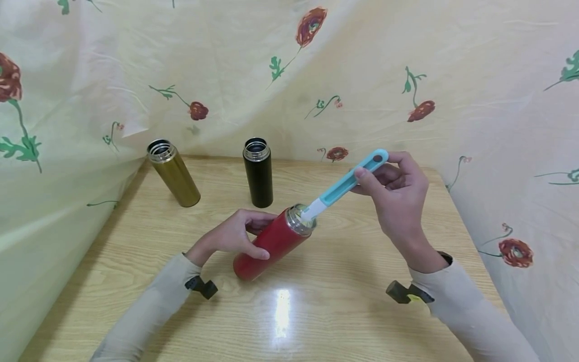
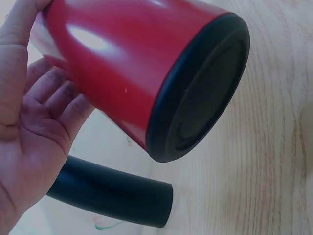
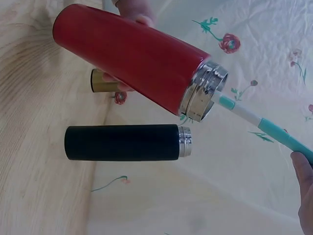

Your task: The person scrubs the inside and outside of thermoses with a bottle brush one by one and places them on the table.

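My left hand (image 1: 237, 232) grips a red thermos flask (image 1: 276, 244) round its body, tilted so that its uncapped steel neck points up and to the right. In the left wrist view the flask's black base (image 2: 200, 93) faces the camera. My right hand (image 1: 400, 193) pinches the turquoise handle of a bottle brush (image 1: 346, 183) near its end, thumb on top. The brush's white shaft (image 3: 244, 113) runs into the flask's mouth, and its head is hidden inside.
Behind the red flask stand a black flask (image 1: 259, 176) and, further left, a gold flask (image 1: 176, 176), both without lids. They are on a wooden table (image 1: 339, 311). A flowered cloth (image 1: 244, 65) hangs along the back and sides.
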Demonstrator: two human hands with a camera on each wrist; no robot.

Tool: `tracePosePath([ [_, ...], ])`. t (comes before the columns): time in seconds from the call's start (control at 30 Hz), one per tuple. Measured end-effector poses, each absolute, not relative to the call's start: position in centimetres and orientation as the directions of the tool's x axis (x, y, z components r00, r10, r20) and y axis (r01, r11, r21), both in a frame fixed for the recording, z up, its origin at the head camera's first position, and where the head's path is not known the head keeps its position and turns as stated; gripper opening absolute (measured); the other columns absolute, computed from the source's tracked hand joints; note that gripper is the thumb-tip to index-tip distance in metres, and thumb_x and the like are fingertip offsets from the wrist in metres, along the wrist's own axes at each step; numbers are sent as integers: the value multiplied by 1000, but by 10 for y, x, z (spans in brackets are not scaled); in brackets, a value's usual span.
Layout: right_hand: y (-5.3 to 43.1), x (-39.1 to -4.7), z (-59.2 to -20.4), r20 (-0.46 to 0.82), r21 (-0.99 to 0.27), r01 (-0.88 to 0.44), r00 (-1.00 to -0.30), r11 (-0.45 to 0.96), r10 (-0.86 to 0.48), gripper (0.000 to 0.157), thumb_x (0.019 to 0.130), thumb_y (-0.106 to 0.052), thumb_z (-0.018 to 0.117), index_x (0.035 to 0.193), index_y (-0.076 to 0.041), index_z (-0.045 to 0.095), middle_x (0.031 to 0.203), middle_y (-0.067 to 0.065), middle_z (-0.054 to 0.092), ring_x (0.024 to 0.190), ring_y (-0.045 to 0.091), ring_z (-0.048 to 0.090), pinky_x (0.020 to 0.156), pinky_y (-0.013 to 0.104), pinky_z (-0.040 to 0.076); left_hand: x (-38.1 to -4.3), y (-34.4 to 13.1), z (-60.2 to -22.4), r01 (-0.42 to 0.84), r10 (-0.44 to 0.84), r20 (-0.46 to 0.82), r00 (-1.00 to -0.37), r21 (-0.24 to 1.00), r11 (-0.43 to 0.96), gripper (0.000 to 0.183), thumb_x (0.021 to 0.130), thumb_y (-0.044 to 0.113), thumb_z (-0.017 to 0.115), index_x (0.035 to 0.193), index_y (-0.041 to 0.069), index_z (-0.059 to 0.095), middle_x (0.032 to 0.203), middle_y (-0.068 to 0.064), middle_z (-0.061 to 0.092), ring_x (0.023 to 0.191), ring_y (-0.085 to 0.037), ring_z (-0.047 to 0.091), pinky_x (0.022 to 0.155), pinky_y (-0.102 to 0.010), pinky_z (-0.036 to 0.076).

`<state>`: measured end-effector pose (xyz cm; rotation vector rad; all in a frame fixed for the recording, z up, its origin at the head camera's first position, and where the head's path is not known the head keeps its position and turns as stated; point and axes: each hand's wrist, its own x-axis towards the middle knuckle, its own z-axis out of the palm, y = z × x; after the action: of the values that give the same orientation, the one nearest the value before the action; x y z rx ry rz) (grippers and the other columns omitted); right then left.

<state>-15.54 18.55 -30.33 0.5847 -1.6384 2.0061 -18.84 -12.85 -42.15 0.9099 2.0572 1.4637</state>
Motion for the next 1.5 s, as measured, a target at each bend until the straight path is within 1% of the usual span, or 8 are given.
tracePosePath([
  [0.3, 187, -154, -300, 602, -774, -608, -793, -177, 91, 22, 85, 16, 69, 106, 12, 61, 84, 17, 75, 70, 22, 75, 65, 38, 62, -188, -130, -420, 261, 752, 24, -659, 945, 199, 75, 77, 19, 88, 144, 5, 56, 127, -5, 71, 114, -19, 68, 94, -41, 57],
  [0.47, 188, -153, -298, 612, -765, -618, -785, -179, 93, 23, 84, 16, 69, 105, 14, 61, 84, 18, 75, 70, 22, 75, 65, 38, 62, -188, -132, -419, 292, 744, 36, -668, 932, 217, 77, 76, 20, 88, 145, 6, 56, 128, -3, 70, 115, -17, 67, 95, -41, 56],
  [0.63, 189, -150, -294, 640, -742, -648, -761, -174, 105, 24, 83, 15, 72, 104, 16, 61, 83, 18, 75, 69, 23, 75, 64, 37, 62, -188, -133, -418, 310, 735, 46, -676, 923, 227, 80, 76, 22, 88, 147, 8, 54, 129, -2, 70, 116, -17, 67, 96, -41, 55],
  [0.9, 188, -145, -290, 677, -701, -689, -724, -183, 133, 24, 80, 19, 70, 101, 19, 59, 82, 17, 74, 69, 22, 75, 63, 36, 62, -188, -137, -419, 345, 726, 72, -684, 908, 235, 80, 76, 23, 90, 147, 9, 55, 132, -2, 69, 117, -18, 66, 97, -49, 55],
  [1.0, 188, -144, -289, 679, -694, -695, -718, -186, 149, 24, 80, 20, 70, 101, 19, 59, 81, 17, 74, 68, 22, 75, 63, 36, 62, -188, -139, -419, 343, 720, 63, -691, 906, 249, 81, 76, 23, 90, 147, 9, 54, 133, -2, 68, 118, -18, 66, 97, -47, 55],
  [1.2, 190, -144, -286, 674, -687, -696, -718, -209, 175, 24, 79, 22, 69, 100, 19, 59, 80, 19, 74, 67, 23, 75, 62, 37, 62, -188, -142, -418, 331, 706, 48, -706, 904, 270, 83, 76, 24, 90, 149, 11, 54, 133, -2, 68, 117, -19, 66, 96, -41, 56],
  [1.4, 194, -145, -283, 668, -674, -698, -716, -243, 202, 24, 78, 24, 67, 100, 20, 58, 79, 20, 74, 66, 25, 75, 63, 38, 63, -187, -144, -419, 312, 705, 36, -708, 912, 266, 82, 76, 23, 90, 148, 10, 54, 133, -3, 68, 118, -20, 65, 97, -50, 55],
  [1.5, 196, -145, -280, 665, -668, -698, -716, -259, 213, 23, 78, 25, 67, 99, 19, 58, 79, 21, 74, 66, 25, 74, 63, 39, 63, -187, -144, -417, 318, 703, 35, -710, 907, 276, 82, 76, 23, 90, 148, 10, 54, 133, -3, 68, 117, -20, 66, 97, -51, 55],
])
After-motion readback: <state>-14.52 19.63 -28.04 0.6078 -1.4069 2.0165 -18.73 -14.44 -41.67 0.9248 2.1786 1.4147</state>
